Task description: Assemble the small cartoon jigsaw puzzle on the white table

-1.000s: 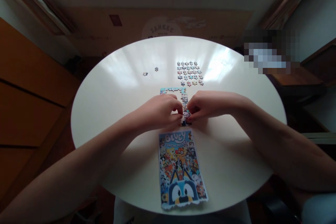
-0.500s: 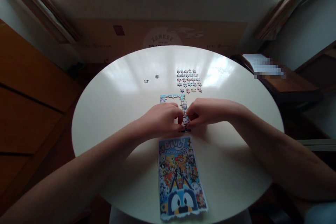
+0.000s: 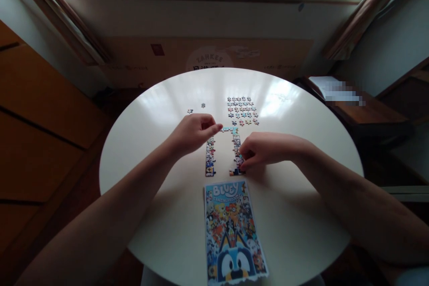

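A partly joined jigsaw puzzle lies on the table as a frame of joined pieces, its middle bare and a gap showing along its near side. My right hand is curled with its fingertips against the frame's lower right side. Over the frame's upper left corner is my left hand, fingers bent and thumb pinched to the forefinger; whether a piece is between them cannot be made out. Closer to me lies a printed Bluey picture sheet with a ragged near edge.
Several loose puzzle pieces sit in rows beyond the frame. Two more, a far piece and a nearer piece, lie left of them. The round white table has a wooden stand at its right.
My left hand has moved away from the frame's right side, up and to the left, uncovering the left side. My right hand stays at the right side. The camera view has tilted up slightly.
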A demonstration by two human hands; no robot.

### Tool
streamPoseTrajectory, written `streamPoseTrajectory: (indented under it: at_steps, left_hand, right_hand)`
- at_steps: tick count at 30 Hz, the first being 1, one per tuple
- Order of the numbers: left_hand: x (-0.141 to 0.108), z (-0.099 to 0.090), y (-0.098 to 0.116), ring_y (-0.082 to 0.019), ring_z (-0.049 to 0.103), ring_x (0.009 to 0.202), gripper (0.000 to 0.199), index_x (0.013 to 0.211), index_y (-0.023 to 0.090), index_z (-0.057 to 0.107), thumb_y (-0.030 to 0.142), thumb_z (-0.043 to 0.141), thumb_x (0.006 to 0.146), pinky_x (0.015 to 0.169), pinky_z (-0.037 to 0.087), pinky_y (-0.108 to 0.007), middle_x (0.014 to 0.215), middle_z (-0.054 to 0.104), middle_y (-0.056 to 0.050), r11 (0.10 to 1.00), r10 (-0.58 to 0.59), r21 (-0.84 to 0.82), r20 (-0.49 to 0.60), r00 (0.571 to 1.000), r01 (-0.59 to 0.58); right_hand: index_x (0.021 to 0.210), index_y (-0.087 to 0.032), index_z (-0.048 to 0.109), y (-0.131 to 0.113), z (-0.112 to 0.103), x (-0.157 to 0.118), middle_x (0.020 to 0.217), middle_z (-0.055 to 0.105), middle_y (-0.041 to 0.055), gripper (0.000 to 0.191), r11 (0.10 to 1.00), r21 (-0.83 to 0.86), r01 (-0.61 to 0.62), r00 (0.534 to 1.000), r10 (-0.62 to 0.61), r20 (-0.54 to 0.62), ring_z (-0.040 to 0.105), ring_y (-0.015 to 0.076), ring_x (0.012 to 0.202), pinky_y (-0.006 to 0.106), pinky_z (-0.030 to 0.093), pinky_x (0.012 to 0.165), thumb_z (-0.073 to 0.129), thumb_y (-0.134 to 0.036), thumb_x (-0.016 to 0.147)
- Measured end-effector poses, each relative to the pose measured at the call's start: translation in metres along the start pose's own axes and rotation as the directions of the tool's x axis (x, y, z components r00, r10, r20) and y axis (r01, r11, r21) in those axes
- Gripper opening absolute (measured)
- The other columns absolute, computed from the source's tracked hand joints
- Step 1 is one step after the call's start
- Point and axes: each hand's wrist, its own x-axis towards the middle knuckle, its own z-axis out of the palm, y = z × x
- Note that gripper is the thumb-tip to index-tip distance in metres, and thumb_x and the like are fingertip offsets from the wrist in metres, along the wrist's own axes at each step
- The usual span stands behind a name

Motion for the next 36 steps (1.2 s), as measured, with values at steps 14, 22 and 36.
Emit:
streamPoseTrajectory:
  at_steps: [14, 22, 36]
  left_hand:
    - [0.014, -0.004, -0.028, -0.010, 0.034, 0.051, 0.031, 0.062, 0.019, 0.054, 0.041, 0.062, 0.081, 0.050, 0.029, -0.027, 0.054, 0.044, 0.004, 0.975, -0.111, -0.219, -0.422, 0.900, 0.018]
    - [0.022, 0.001, -0.044, -0.010, 0.034, 0.054, 0.028, 0.061, 0.019, 0.053, 0.035, 0.064, 0.082, 0.052, 0.029, -0.027, 0.055, 0.041, 0.003, 0.976, -0.125, -0.218, -0.483, 0.867, 0.020]
    - [0.030, 0.001, -0.061, -0.010, 0.032, 0.051, 0.030, 0.059, 0.019, 0.052, 0.033, 0.063, 0.083, 0.051, 0.028, -0.027, 0.052, 0.039, 0.004, 0.967, -0.136, -0.253, -0.590, 0.796, -0.022]
  right_hand:
    - [0.070, -0.015, 0.059, 0.009, -0.002, 0.000, 0.060, 0.050, -0.0032, 0.045, 0.996, 0.064, 0.055, 0.998, -0.057, 0.031, 0.039, 0.0079, 0.056, 0.025, 0.026, 0.055, 0.062, -0.055, 0.090]
    - [0.060, -0.015, 0.046, 0.012, -0.003, -0.003, 0.055, 0.035, -0.0058, 0.051, 0.992, 0.014, 0.127, 0.988, -0.126, -0.087, 0.027, 0.0061, 0.053, 0.026, 0.021, 0.055, 0.060, -0.052, 0.093]
    - [0.057, -0.016, 0.044, 0.013, -0.001, -0.003, 0.051, 0.033, -0.0059, 0.055, 0.984, -0.069, 0.166, 0.971, -0.175, -0.165, 0.025, 0.0055, 0.049, 0.026, 0.019, 0.052, 0.058, -0.053, 0.096]
